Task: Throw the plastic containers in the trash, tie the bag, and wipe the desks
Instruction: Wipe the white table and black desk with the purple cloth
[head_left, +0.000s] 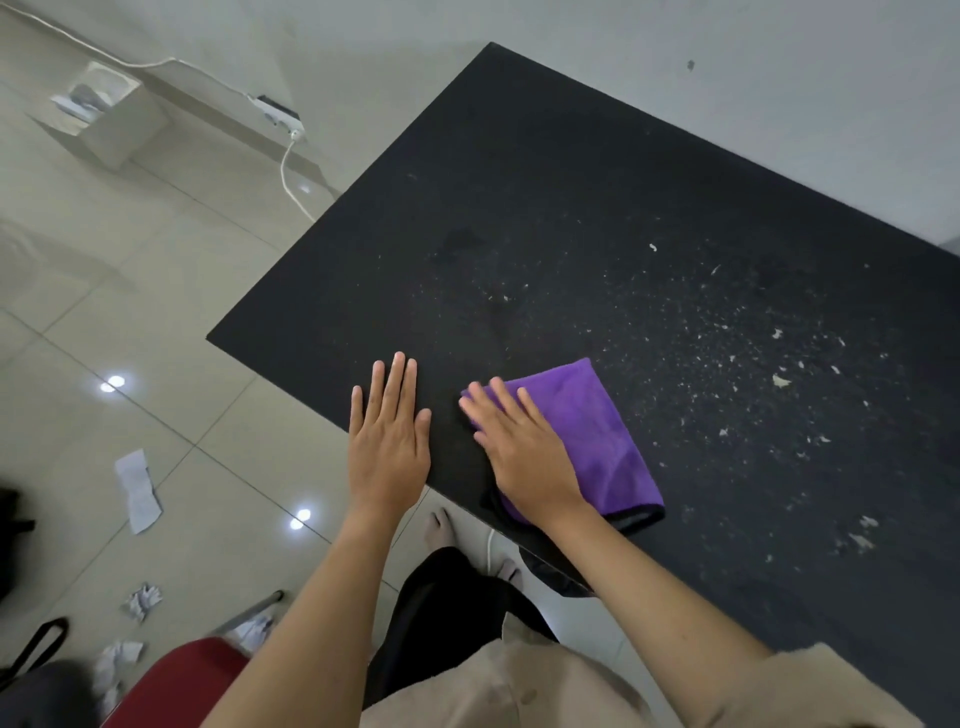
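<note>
Head view, looking down: a black desk (597, 218) runs from the near edge away to the far right, its surface sprinkled with pale crumbs and flecks (779, 382), thickest on the right side. The right hand (519, 452) lies flat with straight fingers on a folded purple cloth (597, 431), pressing it onto the desk close to the near edge; the hand covers the cloth's left part, while the rest of the cloth shows to the right of the fingers and wrist. The left hand (387, 441) rests palm down, fingers straight and together, on bare desk just left of the cloth, not touching it and holding nothing. On the tiled floor (171, 312) to the left lie a flat slip of paper (136, 491) and crumpled paper balls (141, 601). A white bin (111, 117) stands far left by the wall, beside a power strip (278, 115) with a white cable. A red chair seat (182, 686) shows at the near left.
</note>
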